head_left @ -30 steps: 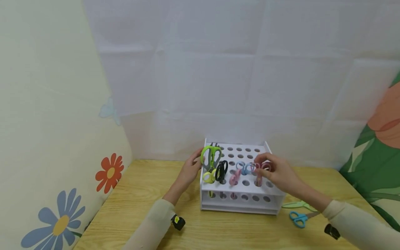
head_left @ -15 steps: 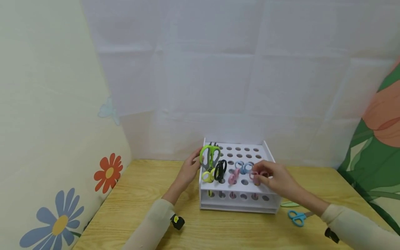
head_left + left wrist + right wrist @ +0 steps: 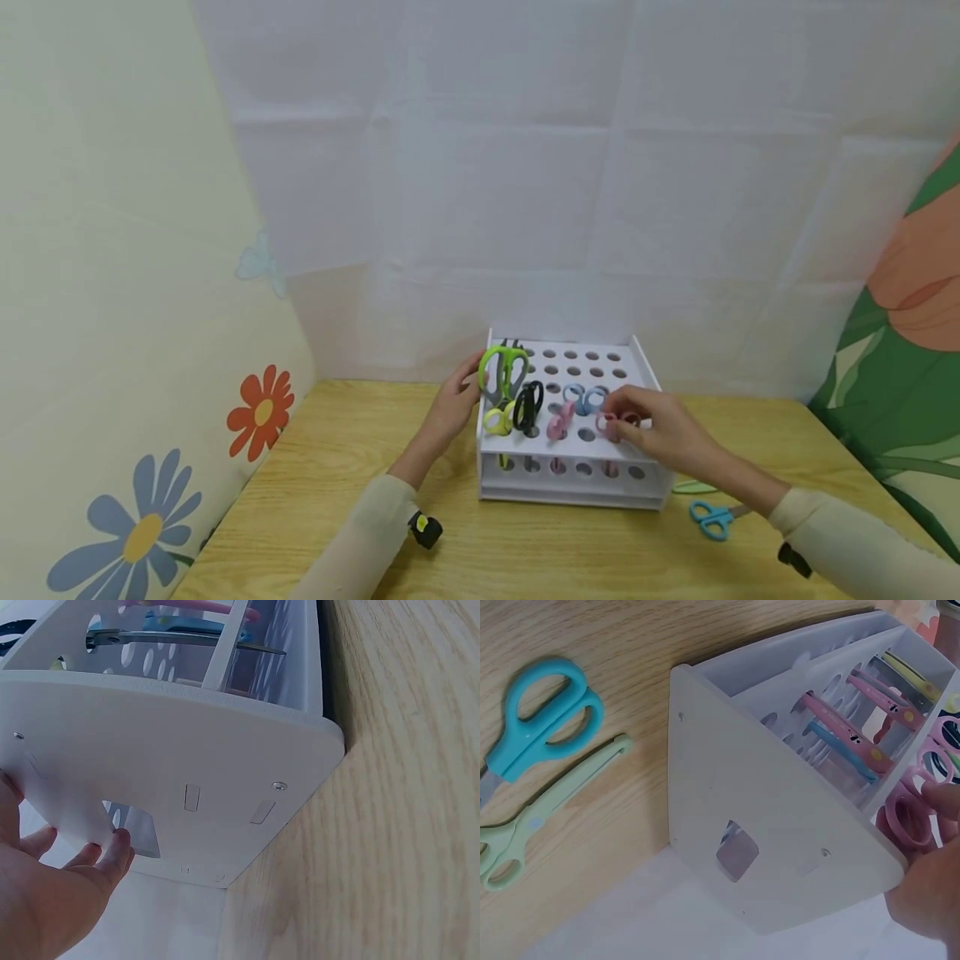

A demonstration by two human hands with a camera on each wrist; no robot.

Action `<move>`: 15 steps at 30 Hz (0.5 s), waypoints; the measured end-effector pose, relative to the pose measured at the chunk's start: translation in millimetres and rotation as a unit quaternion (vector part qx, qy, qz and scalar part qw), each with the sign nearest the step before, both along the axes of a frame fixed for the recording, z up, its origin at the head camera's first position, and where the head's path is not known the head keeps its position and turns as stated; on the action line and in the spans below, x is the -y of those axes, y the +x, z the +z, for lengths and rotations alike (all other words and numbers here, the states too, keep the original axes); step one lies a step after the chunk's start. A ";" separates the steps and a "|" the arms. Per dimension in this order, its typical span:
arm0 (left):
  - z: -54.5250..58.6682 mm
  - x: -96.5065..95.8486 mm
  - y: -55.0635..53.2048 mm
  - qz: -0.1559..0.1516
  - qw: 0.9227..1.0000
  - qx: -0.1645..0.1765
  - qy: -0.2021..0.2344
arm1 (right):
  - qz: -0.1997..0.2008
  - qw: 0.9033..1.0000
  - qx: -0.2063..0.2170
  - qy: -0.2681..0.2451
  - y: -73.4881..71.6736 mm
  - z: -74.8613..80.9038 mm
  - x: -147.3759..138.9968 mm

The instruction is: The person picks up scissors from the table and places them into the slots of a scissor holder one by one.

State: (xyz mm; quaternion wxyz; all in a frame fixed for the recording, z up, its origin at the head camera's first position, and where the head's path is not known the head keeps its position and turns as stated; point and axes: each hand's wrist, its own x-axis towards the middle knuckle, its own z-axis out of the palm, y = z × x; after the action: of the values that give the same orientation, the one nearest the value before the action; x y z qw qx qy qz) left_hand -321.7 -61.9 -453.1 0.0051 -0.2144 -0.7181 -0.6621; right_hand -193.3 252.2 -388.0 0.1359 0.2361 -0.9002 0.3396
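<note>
A white rack (image 3: 540,447) with rows of round holes stands on the table. My right hand (image 3: 660,425) pinches the handles of pink scissors (image 3: 909,814) at its front right; their blades hang down through a hole. My left hand (image 3: 453,408) rests its fingertips on the rack's left side panel (image 3: 165,757), close to a cut-out. Upright in other holes are green-and-grey scissors (image 3: 491,372), yellow scissors (image 3: 497,421), black scissors (image 3: 528,408), a second pink pair (image 3: 558,423) and light blue scissors (image 3: 583,398).
Turquoise scissors (image 3: 544,724) and light green scissors (image 3: 547,806) lie on the wooden table (image 3: 360,450) right of the rack. A white sheet (image 3: 487,167) hangs behind, with flower-patterned cloth (image 3: 142,333) at the left.
My right hand has lowered the pink scissors, and their blades now show below the rack's top plate. My left hand stays on the rack's side.
</note>
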 end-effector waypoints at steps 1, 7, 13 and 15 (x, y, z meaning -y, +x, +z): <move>-0.4 0.1 -0.2 0.001 1.000 -0.002 0.001 | 0.005 1.000 0.000 0.001 0.0 0.6 -0.8; 0.6 0.0 0.6 0.001 1.000 -0.004 0.000 | 0.029 0.999 -0.015 0.010 1.9 6.6 -11.3; 0.1 -0.5 0.5 0.002 1.000 -0.002 0.002 | 0.027 0.998 -0.045 0.018 7.3 15.1 -25.6; 0.1 -0.2 0.7 0.002 1.000 -0.004 0.004 | 0.009 0.998 -0.048 0.028 9.2 17.0 -31.6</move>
State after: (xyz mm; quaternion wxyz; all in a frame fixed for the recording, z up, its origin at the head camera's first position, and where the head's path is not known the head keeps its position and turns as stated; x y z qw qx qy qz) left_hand -321.0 -61.6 -453.0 0.0101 -0.2159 -0.7157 -0.6641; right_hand -184.1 283.8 -371.0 0.1688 0.2640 -0.8995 0.3043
